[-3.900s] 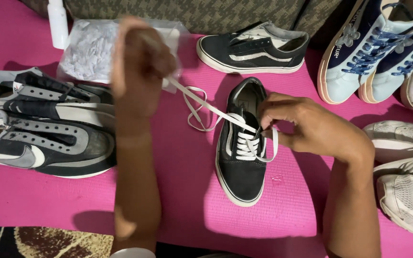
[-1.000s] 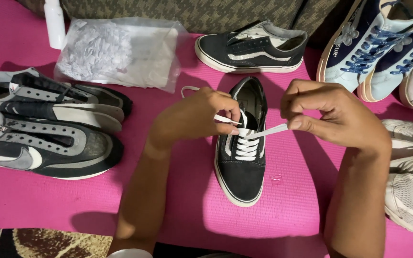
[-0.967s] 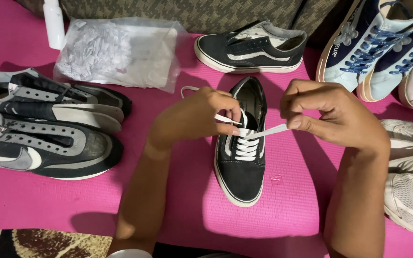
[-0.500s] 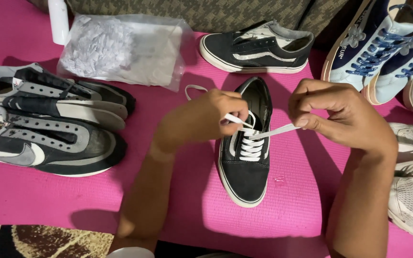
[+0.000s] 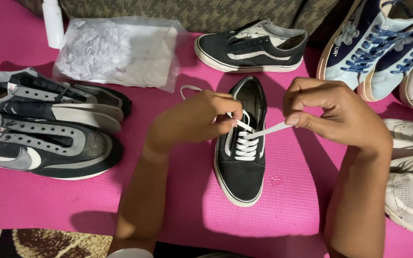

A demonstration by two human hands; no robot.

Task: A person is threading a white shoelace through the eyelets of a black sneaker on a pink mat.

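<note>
A black low-top sneaker (image 5: 241,167) with a white sole stands toe toward me on the pink mat (image 5: 178,200). White lace (image 5: 247,145) is threaded through its lower eyelets. My left hand (image 5: 194,119) pinches one lace end just left of the shoe's opening. My right hand (image 5: 333,112) pinches the other lace end (image 5: 268,130) and holds it taut to the right. A loop of spare lace (image 5: 187,89) trails behind my left hand.
The matching black sneaker (image 5: 250,47) lies on its side at the back. Grey and black sneakers (image 5: 44,129) sit at the left, a clear plastic bag (image 5: 115,50) and white bottle (image 5: 52,21) behind them. Blue-laced shoes (image 5: 374,40) and white mesh shoes (image 5: 409,172) crowd the right.
Earlier my left hand was raised high, pulling lace through. It has dropped to the shoe, and both hands now pinch lace ends close to the eyelets, almost still over the last second.
</note>
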